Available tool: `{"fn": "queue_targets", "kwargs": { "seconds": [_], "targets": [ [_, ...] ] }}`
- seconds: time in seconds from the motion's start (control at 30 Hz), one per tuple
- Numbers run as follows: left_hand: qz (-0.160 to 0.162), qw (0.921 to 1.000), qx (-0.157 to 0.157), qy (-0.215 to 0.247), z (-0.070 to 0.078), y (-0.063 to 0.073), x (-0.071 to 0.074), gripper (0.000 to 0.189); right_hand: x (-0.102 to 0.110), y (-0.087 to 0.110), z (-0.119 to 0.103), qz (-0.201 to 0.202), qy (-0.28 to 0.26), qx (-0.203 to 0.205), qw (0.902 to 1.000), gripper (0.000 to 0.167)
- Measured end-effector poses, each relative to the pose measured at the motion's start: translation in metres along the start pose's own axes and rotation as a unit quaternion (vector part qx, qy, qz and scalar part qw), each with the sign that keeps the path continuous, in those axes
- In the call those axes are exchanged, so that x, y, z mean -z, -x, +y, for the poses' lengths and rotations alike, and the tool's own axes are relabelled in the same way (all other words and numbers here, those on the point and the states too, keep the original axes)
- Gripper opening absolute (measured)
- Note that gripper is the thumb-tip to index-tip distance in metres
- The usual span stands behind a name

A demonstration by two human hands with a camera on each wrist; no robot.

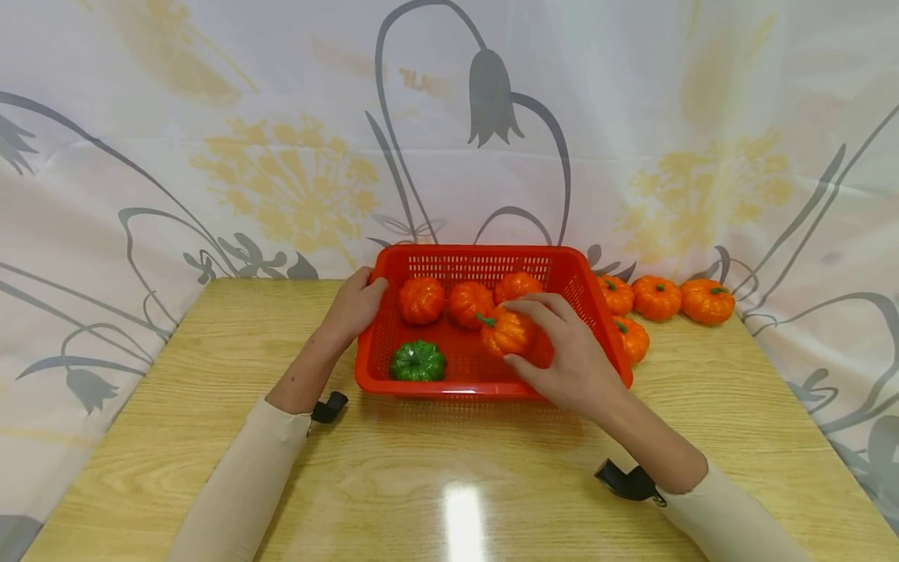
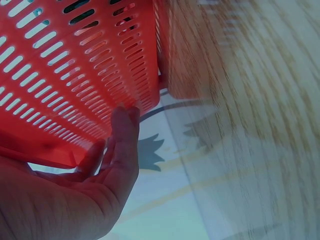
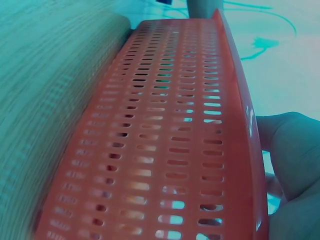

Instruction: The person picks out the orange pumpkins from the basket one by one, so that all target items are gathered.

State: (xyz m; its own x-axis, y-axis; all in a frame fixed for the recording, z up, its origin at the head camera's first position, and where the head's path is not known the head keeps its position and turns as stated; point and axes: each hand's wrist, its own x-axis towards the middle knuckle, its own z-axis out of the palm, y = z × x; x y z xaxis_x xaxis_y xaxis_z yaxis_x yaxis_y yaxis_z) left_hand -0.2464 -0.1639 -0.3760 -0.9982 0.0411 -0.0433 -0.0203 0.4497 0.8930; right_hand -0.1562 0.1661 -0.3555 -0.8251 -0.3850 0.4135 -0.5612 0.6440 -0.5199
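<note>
A red plastic basket (image 1: 449, 389) with slotted walls stands on the table. My left hand (image 1: 357, 306) grips its left rim, and in the left wrist view the fingers (image 2: 126, 135) lie against the outside of the slotted wall. Over the basket's right half, my right hand (image 1: 572, 355) holds an orange toy pumpkin (image 1: 507, 332) with a green stem, between thumb and fingers. Inside the basket are three more orange pumpkins (image 1: 422, 300) along the back and one green pumpkin (image 1: 418, 361) at the front left. In the right wrist view the hand (image 3: 295, 165) shows past the rim.
Several orange pumpkins (image 1: 656, 298) sit on the table right of the basket, one (image 1: 632, 340) close against its side. The wooden table (image 1: 393, 476) extends in front. A patterned cloth (image 1: 449, 156) hangs behind and at both sides.
</note>
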Motion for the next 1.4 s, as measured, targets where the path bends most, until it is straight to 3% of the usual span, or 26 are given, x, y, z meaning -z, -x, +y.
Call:
{"fn": "queue_targets", "kwargs": {
  "seconds": [0.3,0.67,0.97,1.17,1.4],
  "targets": [
    [0.002,1.0,0.0,0.0,0.001,0.001,0.0,0.045,0.01,0.01,0.01,0.044,-0.011,-0.001,0.999,0.062],
    [0.001,1.0,0.0,0.001,0.002,0.0,0.0,0.045,0.029,0.025,0.021,0.056,-0.096,-0.047,0.9927,0.065],
    [-0.003,0.9999,0.004,0.011,0.0,-0.001,0.001,0.045,0.044,0.033,0.022,0.082,-0.065,-0.041,0.9937,0.066],
    [-0.004,0.9999,0.005,0.009,0.0,-0.001,0.001,0.045,0.056,0.034,0.025,0.088,-0.058,-0.064,0.9924,0.069],
    [-0.003,1.0,0.004,0.007,0.0,-0.001,0.001,0.045,0.067,0.033,0.032,0.091,-0.092,-0.091,0.9875,0.074]
  ]
}}
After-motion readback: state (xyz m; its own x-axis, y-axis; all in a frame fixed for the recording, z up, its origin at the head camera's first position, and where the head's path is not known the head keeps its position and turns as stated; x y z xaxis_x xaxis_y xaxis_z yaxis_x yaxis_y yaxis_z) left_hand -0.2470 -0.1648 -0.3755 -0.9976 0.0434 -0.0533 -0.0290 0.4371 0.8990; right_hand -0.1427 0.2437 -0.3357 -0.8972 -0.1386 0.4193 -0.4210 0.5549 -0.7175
